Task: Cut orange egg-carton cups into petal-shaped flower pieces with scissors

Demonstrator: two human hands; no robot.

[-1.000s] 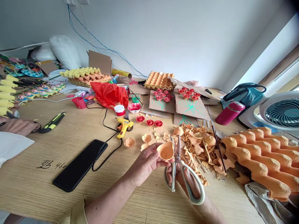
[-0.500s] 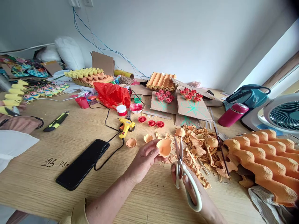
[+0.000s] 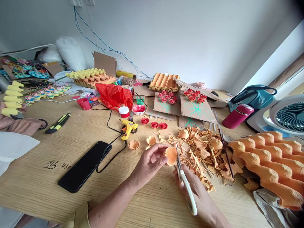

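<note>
My left hand (image 3: 149,163) pinches a small orange egg-carton cup (image 3: 171,155) just above the wooden table (image 3: 47,196). My right hand (image 3: 200,198) grips pale-handled scissors (image 3: 185,182), whose blades are closed against the cup's right edge. A heap of orange carton scraps (image 3: 201,152) lies just beyond both hands. Cut orange petal cups (image 3: 133,144) and three red paper roses (image 3: 154,124) sit a little farther back.
An orange egg tray (image 3: 268,158) lies at the right, with a fan (image 3: 285,115) and pink bottle (image 3: 236,116) behind it. A black phone (image 3: 85,166), yellow glue gun (image 3: 128,127) and utility knife (image 3: 58,123) lie left. Another person's hand (image 3: 21,125) holds yellow pieces at far left.
The scissor blades, open a second ago, have closed onto the cup's edge. My left hand has turned the cup and lowered it slightly. The view has shifted a little.
</note>
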